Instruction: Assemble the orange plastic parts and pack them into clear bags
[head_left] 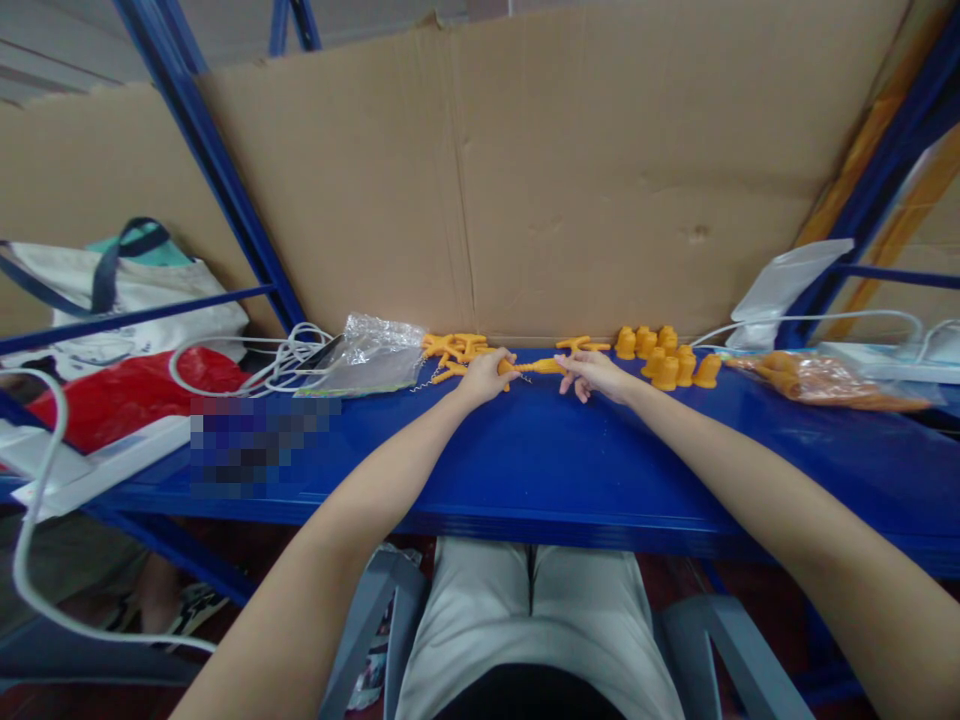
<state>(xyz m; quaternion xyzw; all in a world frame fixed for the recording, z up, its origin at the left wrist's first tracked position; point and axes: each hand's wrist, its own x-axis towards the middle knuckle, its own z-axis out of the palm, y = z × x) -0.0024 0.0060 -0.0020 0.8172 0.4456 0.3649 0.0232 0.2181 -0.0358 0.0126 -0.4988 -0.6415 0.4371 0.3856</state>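
Between my hands, just above the far part of the blue tabletop (540,470), lies a slim yellow-orange plastic piece (541,367) with a ridged or threaded stretch. My left hand (487,377) is closed round its left end. At its right end, my right hand (589,375) pinches it between thumb and finger, the other fingers loosely curled. Several branched yellow-orange pieces (454,347) with small chains lie beside my left hand. Another branched piece (581,344) rests behind my right hand. Several yellow-orange cup-shaped pieces (666,368) stand grouped to its right.
A clear plastic bag (375,355) and white cables (289,355) lie to the left, near a red bag (142,400) and a cloth tote (142,300). At right is a clear bag of orange parts (832,380). A cardboard wall (540,180) stands behind.
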